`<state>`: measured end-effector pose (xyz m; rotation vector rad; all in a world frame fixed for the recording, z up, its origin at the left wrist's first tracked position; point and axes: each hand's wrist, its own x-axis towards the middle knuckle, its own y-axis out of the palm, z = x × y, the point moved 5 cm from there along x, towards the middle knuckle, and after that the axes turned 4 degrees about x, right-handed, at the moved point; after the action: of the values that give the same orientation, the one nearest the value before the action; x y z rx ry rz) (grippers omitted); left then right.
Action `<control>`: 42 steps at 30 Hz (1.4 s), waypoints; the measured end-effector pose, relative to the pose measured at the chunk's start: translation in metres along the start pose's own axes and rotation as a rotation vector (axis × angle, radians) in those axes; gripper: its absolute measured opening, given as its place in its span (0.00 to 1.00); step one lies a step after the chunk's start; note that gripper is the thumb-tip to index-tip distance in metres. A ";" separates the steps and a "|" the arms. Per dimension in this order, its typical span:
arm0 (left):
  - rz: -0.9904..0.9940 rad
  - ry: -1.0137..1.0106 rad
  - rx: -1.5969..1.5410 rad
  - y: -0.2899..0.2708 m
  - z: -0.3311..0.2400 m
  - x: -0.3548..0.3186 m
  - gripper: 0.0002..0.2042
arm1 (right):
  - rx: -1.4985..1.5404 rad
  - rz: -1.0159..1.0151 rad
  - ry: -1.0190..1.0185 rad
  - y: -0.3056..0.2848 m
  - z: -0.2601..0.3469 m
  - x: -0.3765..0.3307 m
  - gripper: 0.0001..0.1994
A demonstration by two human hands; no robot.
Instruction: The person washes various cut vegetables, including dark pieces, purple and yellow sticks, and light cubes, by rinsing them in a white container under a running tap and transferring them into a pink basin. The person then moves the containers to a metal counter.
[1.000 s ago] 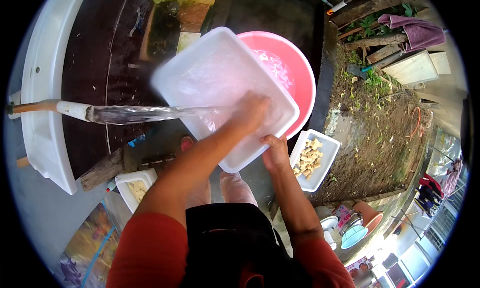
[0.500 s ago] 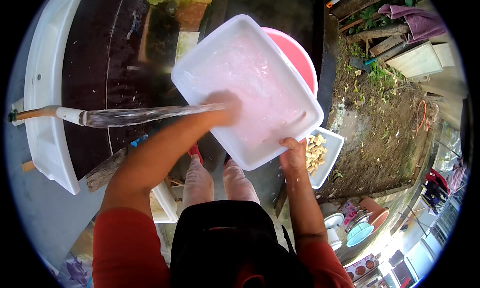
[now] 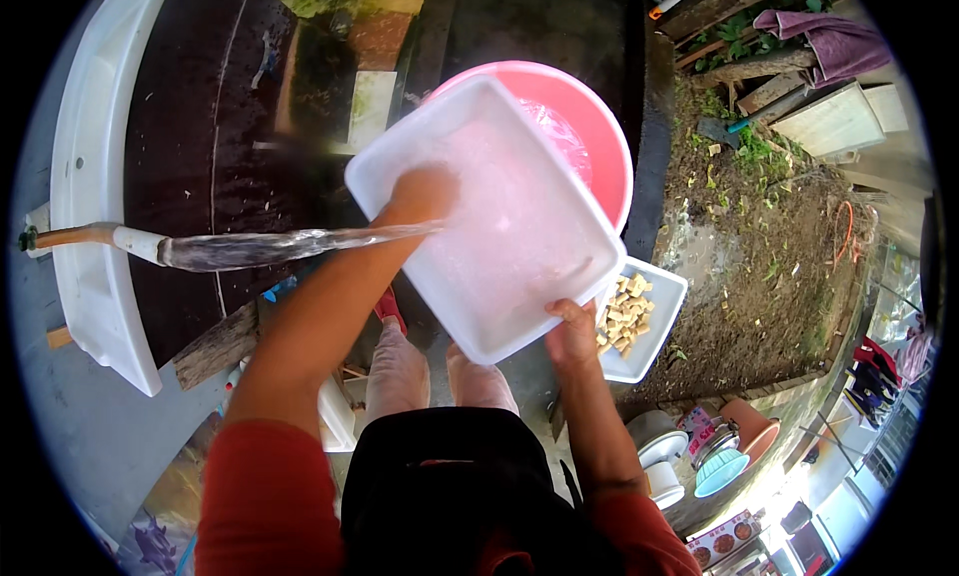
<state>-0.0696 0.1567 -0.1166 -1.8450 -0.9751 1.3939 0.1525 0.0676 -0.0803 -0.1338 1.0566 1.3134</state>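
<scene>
A white rectangular tray (image 3: 450,301) hangs tilted in front of me, with a thin layer of water spread inside. My right hand (image 3: 572,334) grips its near right edge, thumb over the rim. Reaching into the tray, my left hand (image 3: 425,194) is smeared by motion, and its fingers cannot be made out. Water (image 3: 270,251) pours from a hose (image 3: 85,234) on the left, crossing over my left forearm. Partly behind the tray stands a pink round basin (image 3: 604,126), with water visible in it.
Beside my right hand, a smaller white tray (image 3: 664,311) holds beige chunks (image 3: 625,318). A long white sink (image 3: 90,176) borders the left side. Dirt ground (image 3: 744,266) lies to the right, with planks and a purple cloth (image 3: 824,41) beyond. Bowls (image 3: 719,471) stand lower right.
The tray has shifted nearer to me and slightly left, uncovering more of the pink basin. My left hand has moved up and left inside the tray; my right hand keeps its grip.
</scene>
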 end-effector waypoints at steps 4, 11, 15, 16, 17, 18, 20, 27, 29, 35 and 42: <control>-0.310 0.107 0.038 -0.005 -0.032 0.005 0.11 | -0.038 -0.056 0.047 0.009 -0.014 0.004 0.34; 0.049 -0.015 -0.046 0.014 -0.007 0.002 0.10 | 0.030 0.025 -0.018 -0.013 -0.007 -0.006 0.40; -0.194 -0.124 -0.140 0.017 -0.025 0.011 0.11 | 0.045 -0.025 -0.009 -0.012 -0.027 -0.003 0.41; -0.187 0.225 -0.036 0.012 -0.048 -0.007 0.11 | 0.044 -0.061 -0.027 -0.006 -0.017 -0.009 0.41; 0.060 0.319 0.119 0.018 -0.062 -0.016 0.09 | 0.110 -0.042 -0.014 -0.023 -0.017 -0.007 0.41; 0.214 0.282 0.222 0.020 -0.059 -0.022 0.09 | 0.108 -0.027 -0.024 -0.027 -0.012 -0.013 0.41; 0.207 0.164 0.258 0.014 -0.035 -0.021 0.07 | 0.059 0.011 -0.067 -0.030 0.002 -0.014 0.40; 0.041 0.150 -0.093 0.022 -0.057 -0.036 0.07 | 0.139 -0.036 -0.002 -0.025 -0.036 0.003 0.35; -0.371 0.288 -0.025 -0.032 -0.051 -0.080 0.10 | 0.169 -0.054 0.027 -0.023 -0.035 -0.011 0.36; -0.770 0.114 -0.168 -0.099 0.070 -0.242 0.11 | 0.128 -0.080 0.160 0.029 -0.045 -0.005 0.37; -1.132 -0.494 -0.048 -0.199 0.279 -0.452 0.18 | -0.133 -0.309 -0.163 0.069 0.004 -0.025 0.39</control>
<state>-0.4535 -0.1065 0.2074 -0.6437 -1.8839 1.0443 0.1005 0.0742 -0.0284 -0.2743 0.7757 1.0926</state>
